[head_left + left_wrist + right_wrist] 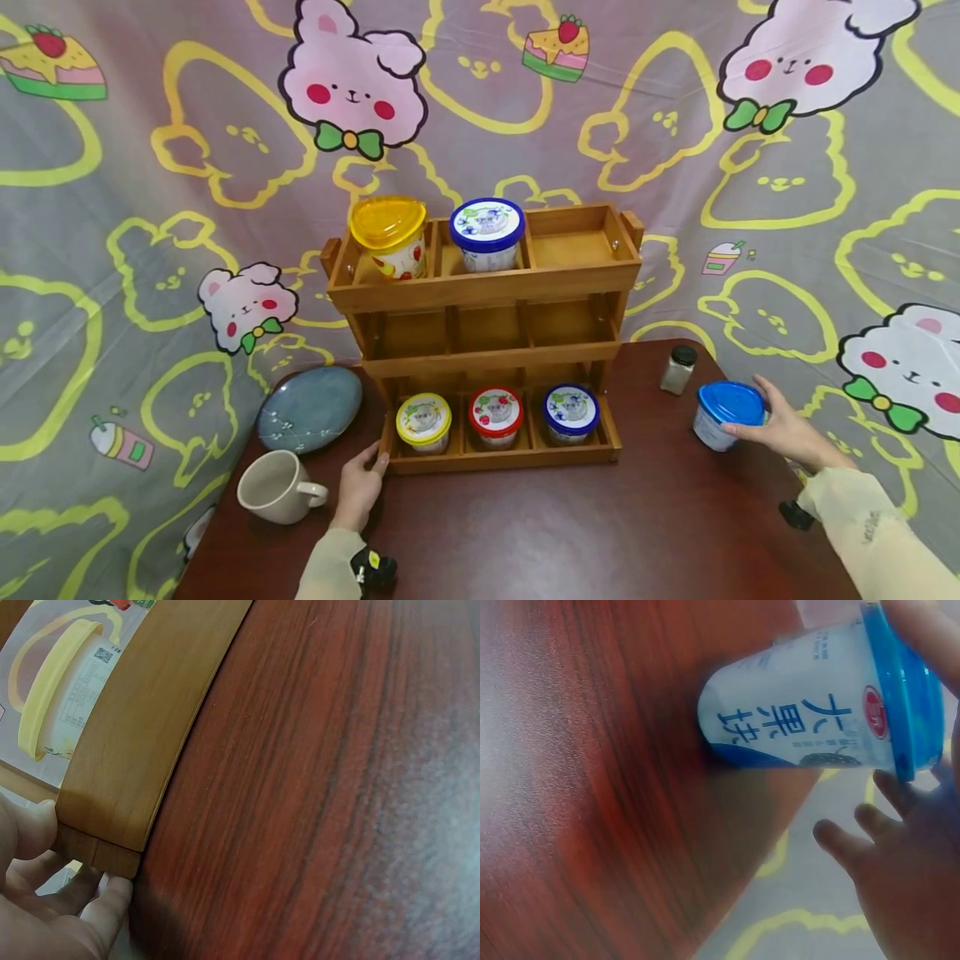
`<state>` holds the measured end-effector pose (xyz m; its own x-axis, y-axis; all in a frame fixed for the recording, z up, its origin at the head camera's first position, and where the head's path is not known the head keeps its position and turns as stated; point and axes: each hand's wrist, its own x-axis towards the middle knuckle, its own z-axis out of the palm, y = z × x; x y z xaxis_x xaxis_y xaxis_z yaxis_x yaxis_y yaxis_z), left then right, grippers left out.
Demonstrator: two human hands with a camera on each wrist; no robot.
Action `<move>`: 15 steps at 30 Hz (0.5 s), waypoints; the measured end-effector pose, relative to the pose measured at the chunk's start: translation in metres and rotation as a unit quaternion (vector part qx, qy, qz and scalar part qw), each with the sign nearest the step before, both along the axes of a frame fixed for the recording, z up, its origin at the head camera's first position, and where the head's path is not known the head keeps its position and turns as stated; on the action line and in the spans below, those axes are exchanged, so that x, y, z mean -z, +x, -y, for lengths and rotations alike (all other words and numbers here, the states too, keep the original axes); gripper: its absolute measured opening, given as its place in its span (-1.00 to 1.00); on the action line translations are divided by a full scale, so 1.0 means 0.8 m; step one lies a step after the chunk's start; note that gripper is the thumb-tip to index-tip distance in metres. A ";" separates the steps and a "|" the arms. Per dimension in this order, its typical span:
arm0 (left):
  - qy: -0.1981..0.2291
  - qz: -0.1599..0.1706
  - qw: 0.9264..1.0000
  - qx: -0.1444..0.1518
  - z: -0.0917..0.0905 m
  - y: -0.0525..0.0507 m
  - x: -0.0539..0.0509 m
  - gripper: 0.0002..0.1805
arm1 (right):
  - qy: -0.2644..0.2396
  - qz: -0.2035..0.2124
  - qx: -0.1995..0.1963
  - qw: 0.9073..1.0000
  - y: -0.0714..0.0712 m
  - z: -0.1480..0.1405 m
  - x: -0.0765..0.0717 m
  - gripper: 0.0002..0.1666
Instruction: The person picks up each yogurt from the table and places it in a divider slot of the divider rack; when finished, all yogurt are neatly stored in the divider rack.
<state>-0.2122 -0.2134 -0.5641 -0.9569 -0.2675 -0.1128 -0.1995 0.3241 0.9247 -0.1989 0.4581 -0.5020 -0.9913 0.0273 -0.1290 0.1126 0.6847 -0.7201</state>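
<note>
At the right of the table, my right hand (pixel 791 433) grips a yogurt cup (pixel 795 712) with a blue lid, thumb and fingers at opposite sides of the lid. Whether the cup's base touches the table, I cannot tell. My left hand (pixel 360 486) pinches the lower left corner of a three-tier wooden rack (pixel 480 289). In its bottom tier sit a yellow-lidded cup (pixel 424 423), a red-lidded cup (pixel 496 417) and a blue-lidded cup (pixel 572 413). The top tier holds a cup with a domed yellow lid (pixel 387 236) on the left and another blue-lidded cup (pixel 487 233) in the middle.
Left of the rack lie a blue-grey plate (pixel 311 408) and, nearer me, a beige mug (pixel 277 487) with its handle to the right. A small glass jar (pixel 678 370) with a black lid stands between the rack and my right hand. Patterned cloth (pixel 480 125) hangs behind the table.
</note>
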 end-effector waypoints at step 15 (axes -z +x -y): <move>0.004 0.004 1.000 0.000 -0.001 0.000 -0.001 -0.52 | -0.018 0.002 0.048 0.999 0.010 0.004 0.013 0.41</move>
<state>-0.2121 -0.2125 -0.5634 -0.9560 -0.2669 -0.1218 -0.2064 0.3167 0.9258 -0.1910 0.4547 -0.5124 -0.9838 0.1176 -0.1356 0.1795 0.6450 -0.7428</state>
